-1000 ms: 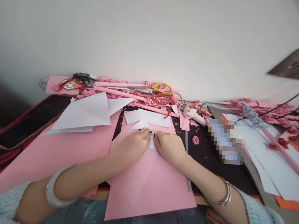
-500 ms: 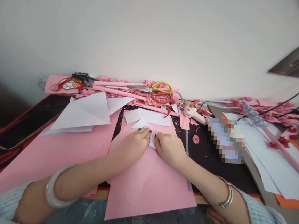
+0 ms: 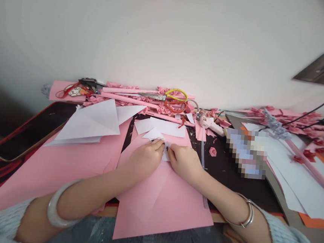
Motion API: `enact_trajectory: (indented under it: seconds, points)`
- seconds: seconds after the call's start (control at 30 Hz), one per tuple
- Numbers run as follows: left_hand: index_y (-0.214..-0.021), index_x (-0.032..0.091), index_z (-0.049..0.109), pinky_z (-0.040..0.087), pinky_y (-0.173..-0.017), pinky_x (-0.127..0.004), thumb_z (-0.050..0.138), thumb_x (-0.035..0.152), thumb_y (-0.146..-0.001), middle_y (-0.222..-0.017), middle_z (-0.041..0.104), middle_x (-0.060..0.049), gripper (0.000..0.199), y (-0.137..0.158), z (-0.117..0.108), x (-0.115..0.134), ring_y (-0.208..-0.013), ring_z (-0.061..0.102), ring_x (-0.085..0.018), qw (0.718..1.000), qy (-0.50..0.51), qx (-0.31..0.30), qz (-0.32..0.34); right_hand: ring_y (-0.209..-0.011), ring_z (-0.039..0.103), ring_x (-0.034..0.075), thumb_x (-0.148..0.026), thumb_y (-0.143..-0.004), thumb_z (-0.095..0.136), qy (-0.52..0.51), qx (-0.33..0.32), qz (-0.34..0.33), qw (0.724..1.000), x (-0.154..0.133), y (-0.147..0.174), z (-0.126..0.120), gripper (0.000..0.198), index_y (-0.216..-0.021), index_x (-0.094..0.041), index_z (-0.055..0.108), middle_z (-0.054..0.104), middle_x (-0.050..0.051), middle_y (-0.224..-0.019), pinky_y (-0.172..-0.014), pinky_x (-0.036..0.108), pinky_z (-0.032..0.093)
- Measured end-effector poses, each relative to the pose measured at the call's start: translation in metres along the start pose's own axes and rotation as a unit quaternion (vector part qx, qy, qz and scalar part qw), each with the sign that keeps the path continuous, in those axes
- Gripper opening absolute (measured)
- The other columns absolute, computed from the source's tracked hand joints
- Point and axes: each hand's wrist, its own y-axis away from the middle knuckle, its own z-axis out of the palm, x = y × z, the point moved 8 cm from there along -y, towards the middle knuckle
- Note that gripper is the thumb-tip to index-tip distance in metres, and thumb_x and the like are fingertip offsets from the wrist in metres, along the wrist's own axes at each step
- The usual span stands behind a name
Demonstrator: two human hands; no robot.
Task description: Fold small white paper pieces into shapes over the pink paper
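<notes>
A small folded piece of white paper [image 3: 155, 134] lies on a pink paper sheet [image 3: 160, 208] in the middle of the desk. My left hand [image 3: 147, 155] has its fingers pressed together on this white paper from the left. Close beside it, my right hand [image 3: 184, 159] is closed in a pinch at the paper's right side. Part of the paper shows between the two hands; the fingertips partly hide the rest. White strips of paper [image 3: 170, 128] lie just beyond the hands.
Left are white sheets [image 3: 91, 119] on pink paper and a large phone [image 3: 33, 133]. Along the wall lie pink paper flowers, scissors [image 3: 176, 95] and a glue gun [image 3: 211, 124] with a glue stick. A small pink rose [image 3: 212, 151] and more sheets [image 3: 296, 175] sit right.
Both hands stay nearly in place on the white paper. The bit of white paper showing between them has shifted slightly, and the view has moved a little.
</notes>
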Motion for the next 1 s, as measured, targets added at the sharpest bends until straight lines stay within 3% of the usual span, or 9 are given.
enact_trajectory:
  seconds: [0.27,0.57,1.0]
  points:
    - [-0.114,0.000,0.055,0.043,-0.099,-0.036,0.037,0.003,-0.084,-0.124,0.054,-0.020,0.035,-0.0016,0.0095,-0.0006,-0.116,0.051,-0.025,0.999,0.005,-0.034,-0.017,-0.061,0.065,0.022,-0.024,-0.087,0.036,0.029,-0.004,0.010,1.000,-0.0036,0.0011,-0.0003,0.027,-0.077,-0.016,0.060,0.068,0.009,-0.070,-0.048,0.025,0.032]
    - [-0.110,0.002,0.056,0.044,-0.098,-0.034,0.033,0.004,-0.086,-0.123,0.055,-0.019,0.033,-0.0008,0.0100,-0.0014,-0.116,0.052,-0.023,1.000,0.011,-0.021,-0.015,-0.061,0.066,0.025,-0.021,-0.086,0.035,0.037,-0.005,0.007,0.999,-0.0071,0.0037,0.0026,0.026,-0.078,-0.015,0.059,0.068,0.011,-0.068,-0.050,0.028,0.041]
    - [-0.114,0.002,0.055,0.044,-0.098,-0.034,0.035,0.002,-0.085,-0.124,0.055,-0.020,0.035,-0.0013,0.0049,0.0014,-0.117,0.051,-0.023,1.000,-0.001,-0.029,-0.010,-0.064,0.066,0.024,-0.023,-0.088,0.033,0.025,-0.016,0.018,0.999,-0.0036,0.0072,0.0023,0.029,-0.079,-0.015,0.059,0.068,0.010,-0.070,-0.051,0.026,0.039]
